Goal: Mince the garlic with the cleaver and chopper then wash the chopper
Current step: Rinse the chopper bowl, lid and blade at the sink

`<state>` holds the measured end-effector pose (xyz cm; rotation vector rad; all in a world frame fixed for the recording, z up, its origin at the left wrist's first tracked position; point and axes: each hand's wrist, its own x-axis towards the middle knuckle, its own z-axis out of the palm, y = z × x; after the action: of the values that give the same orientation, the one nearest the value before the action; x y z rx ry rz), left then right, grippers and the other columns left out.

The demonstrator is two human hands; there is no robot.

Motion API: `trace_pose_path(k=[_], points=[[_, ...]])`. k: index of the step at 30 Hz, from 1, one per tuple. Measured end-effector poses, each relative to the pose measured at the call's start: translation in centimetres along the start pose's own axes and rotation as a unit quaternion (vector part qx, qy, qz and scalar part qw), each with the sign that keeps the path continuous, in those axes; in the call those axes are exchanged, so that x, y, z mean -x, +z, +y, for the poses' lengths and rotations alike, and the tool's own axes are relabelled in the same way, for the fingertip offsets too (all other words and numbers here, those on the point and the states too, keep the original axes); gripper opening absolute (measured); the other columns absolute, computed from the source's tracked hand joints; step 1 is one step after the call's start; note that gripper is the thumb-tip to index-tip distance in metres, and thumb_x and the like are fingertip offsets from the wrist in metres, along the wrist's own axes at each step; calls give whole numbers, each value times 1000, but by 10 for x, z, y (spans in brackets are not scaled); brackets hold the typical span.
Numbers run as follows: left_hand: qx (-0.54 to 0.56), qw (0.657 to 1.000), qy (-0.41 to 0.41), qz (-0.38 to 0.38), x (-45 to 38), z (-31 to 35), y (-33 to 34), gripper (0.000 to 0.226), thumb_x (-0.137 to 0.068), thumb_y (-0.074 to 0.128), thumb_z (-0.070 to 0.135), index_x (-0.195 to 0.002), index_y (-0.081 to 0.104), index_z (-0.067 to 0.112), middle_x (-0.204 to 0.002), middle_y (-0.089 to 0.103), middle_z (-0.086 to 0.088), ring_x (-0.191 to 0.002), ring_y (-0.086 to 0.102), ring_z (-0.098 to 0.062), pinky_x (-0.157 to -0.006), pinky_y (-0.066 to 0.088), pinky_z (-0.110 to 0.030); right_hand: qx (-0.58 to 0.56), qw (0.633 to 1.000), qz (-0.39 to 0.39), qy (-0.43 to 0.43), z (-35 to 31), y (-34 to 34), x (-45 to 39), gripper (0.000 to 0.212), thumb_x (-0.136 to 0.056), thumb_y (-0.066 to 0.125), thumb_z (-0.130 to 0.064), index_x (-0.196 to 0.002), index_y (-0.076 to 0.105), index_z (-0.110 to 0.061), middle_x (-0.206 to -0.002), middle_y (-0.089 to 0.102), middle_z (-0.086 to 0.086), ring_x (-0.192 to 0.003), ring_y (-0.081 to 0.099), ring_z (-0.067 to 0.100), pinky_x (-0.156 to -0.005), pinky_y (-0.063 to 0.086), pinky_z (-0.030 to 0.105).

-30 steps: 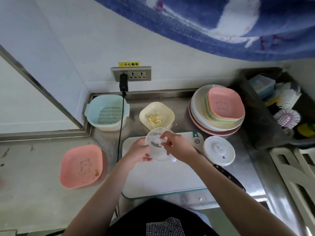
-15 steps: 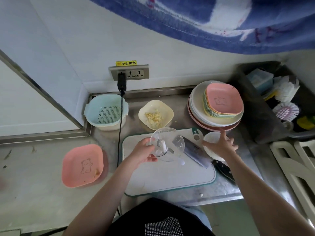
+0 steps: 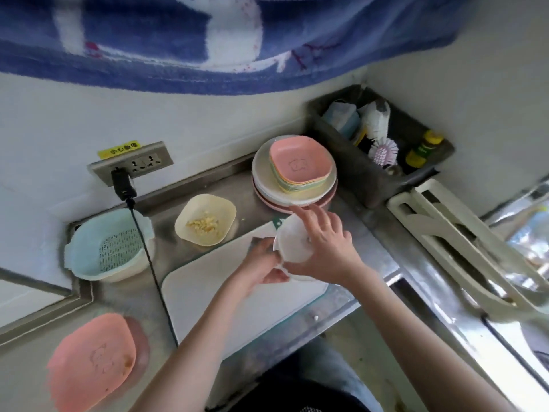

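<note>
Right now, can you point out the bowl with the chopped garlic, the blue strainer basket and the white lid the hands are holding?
Garlic bowl (image 3: 225, 209), head view, on its bare right inner wall.
Blue strainer basket (image 3: 89, 233), head view, on its left inner wall.
White lid (image 3: 292, 243), head view, on its top face.

White wall (image 3: 208, 123), steel counter (image 3: 371, 251), wall socket (image 3: 133, 166), blue towel (image 3: 178, 40) overhead

Soft daylight, motion blur, fisheye edges

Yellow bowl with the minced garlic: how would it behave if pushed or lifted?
The yellow bowl looks like thin plastic, so probably light and rigid. On the smooth steel counter it would likely slide rather than tip, being wide and low. The loose minced garlic could spill if tilted.
</note>
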<state>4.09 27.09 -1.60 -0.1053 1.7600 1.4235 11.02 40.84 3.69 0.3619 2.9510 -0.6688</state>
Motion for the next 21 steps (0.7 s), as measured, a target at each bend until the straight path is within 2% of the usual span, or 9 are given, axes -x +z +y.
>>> trace_pose_path(k=[2,4,6,8,11,15,18,21], points=[[11,1000,-9,-24,0,10,21,35,-95,51,9,-129,49,15,-107,64,-14,-63,65,-23,-64,61,-35,4,1000,16,20,16,-8,10,105,-60,65,-74,-143,6,-50,-156,9,-3,-142,8,27,-110,19,58],[29,998,-20,-57,4,19,42,27,-96,53,10,-120,50,21,-98,65,-9,-74,66,-24,-67,60,-35,-6,999,0,47,39,-19,22,101,-61,63,-77,-141,6,-54,-157,7,-6,-144,6,24,-112,9,63],[11,994,-18,-107,3,24,65,23,-95,55,13,-115,51,26,-104,66,-7,-89,67,-26,-76,59,-38,-51,995,-9,81,64,-32,36,100,-61,66,-75,-140,7,-57,-158,5,-9,-145,5,23,-112,12,63],[-30,989,-4,-141,3,31,94,25,-95,56,17,-119,53,24,-111,67,-10,-98,67,-30,-82,58,-43,-135,985,4,106,87,-41,54,102,-58,70,-73,-138,8,-62,-157,3,-13,-145,0,20,-112,21,58],[-76,982,10,-170,1,37,142,30,-96,53,20,-126,49,20,-115,65,-14,-96,68,-29,-80,58,-45,-185,975,24,123,122,-56,82,106,-49,68,-77,-132,3,-70,-156,-1,-15,-144,-12,15,-113,19,55],[-138,965,25,-223,6,41,217,16,-100,45,23,-116,45,21,-99,65,-11,-73,65,-22,-76,59,-39,-202,963,77,162,174,-83,124,103,-62,75,-63,-137,4,-65,-153,8,-12,-141,0,17,-112,19,52],[-180,947,31,-263,11,42,281,22,-100,44,35,-120,43,25,-109,64,-13,-82,68,-28,-75,60,-37,-209,949,141,188,223,-94,158,98,-66,74,-60,-138,7,-62,-151,15,-10,-140,7,20,-113,19,53],[-193,933,23,-304,14,41,349,28,-99,46,39,-124,43,26,-115,64,-16,-92,69,-32,-78,59,-39,-198,932,210,218,275,-105,194,99,-63,72,-65,-141,11,-57,-149,25,-5,-137,15,21,-112,22,44]])
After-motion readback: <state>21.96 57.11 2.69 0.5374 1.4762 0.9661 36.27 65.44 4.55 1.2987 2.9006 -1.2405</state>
